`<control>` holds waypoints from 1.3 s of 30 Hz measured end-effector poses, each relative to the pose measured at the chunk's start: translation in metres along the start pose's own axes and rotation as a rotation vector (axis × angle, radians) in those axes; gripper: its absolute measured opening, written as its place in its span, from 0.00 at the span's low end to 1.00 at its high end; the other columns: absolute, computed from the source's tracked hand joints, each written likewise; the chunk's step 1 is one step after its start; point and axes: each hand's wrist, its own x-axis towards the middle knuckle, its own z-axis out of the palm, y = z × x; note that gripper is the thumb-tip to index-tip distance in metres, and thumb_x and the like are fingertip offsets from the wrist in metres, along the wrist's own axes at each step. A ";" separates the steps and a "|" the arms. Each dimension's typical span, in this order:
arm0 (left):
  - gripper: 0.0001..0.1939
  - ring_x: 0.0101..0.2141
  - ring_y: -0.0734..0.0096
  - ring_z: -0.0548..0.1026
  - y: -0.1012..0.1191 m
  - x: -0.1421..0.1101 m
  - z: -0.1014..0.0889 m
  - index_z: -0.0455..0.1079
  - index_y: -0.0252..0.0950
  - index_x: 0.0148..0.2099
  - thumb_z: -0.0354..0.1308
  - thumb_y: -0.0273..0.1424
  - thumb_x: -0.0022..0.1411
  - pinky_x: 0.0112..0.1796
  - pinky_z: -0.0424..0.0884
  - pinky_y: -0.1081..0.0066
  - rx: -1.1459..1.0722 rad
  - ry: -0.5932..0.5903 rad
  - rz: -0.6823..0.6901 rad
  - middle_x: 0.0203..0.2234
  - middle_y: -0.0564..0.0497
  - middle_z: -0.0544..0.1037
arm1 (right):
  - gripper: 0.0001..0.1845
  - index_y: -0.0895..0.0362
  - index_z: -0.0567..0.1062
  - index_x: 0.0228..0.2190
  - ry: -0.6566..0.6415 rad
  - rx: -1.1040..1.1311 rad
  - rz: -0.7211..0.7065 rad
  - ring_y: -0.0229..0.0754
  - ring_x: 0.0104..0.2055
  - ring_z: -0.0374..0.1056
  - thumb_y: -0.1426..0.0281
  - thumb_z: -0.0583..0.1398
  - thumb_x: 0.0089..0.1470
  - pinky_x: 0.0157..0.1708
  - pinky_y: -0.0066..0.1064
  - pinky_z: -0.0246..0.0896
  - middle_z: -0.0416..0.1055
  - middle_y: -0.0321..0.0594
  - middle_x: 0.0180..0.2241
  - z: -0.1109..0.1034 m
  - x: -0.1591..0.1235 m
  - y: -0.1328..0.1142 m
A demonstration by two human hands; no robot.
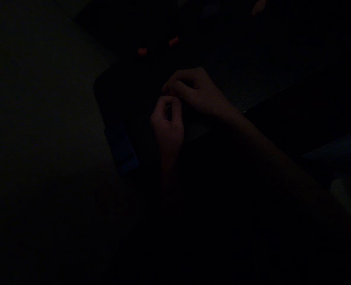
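Note:
The picture is very dark. My left hand (169,118) is closed in a pinch, its thumb and fingers meeting at the top. Just above it, my right hand (190,89) reaches in from the right, also closed in a pinch. The fingertips of both hands come together over the dark table (234,89). A tiny reddish spot (172,93) shows between them, too small and dim to name. Beyond the hands lie two small orange-red pieces (142,51) on the dark surface; their kind cannot be made out.
A dark blue flat object (122,150) is at the table's left corner. Pale floor (44,99) shows on the left. At the top right is a dim skin-toned shape (258,6), perhaps part of a hand. A pale patch (346,198) shows at the lower right.

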 end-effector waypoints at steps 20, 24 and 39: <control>0.10 0.28 0.69 0.75 0.001 -0.001 0.001 0.68 0.42 0.32 0.59 0.33 0.69 0.30 0.72 0.69 0.025 0.019 0.043 0.26 0.53 0.75 | 0.12 0.49 0.79 0.30 -0.002 0.039 -0.025 0.47 0.41 0.75 0.68 0.56 0.59 0.42 0.36 0.67 0.79 0.34 0.34 0.000 0.000 0.001; 0.12 0.29 0.68 0.76 0.000 -0.001 0.000 0.68 0.42 0.32 0.60 0.38 0.69 0.28 0.71 0.70 0.056 0.020 0.027 0.25 0.54 0.75 | 0.12 0.50 0.79 0.29 0.005 0.050 -0.025 0.46 0.40 0.75 0.67 0.56 0.59 0.41 0.35 0.66 0.79 0.35 0.34 0.001 0.001 0.002; 0.12 0.29 0.67 0.75 0.000 0.000 0.000 0.68 0.43 0.32 0.60 0.41 0.69 0.28 0.71 0.69 0.063 0.020 0.025 0.25 0.53 0.75 | 0.11 0.48 0.79 0.29 -0.004 0.012 -0.013 0.46 0.41 0.74 0.67 0.57 0.59 0.41 0.34 0.66 0.80 0.33 0.35 0.000 0.001 0.003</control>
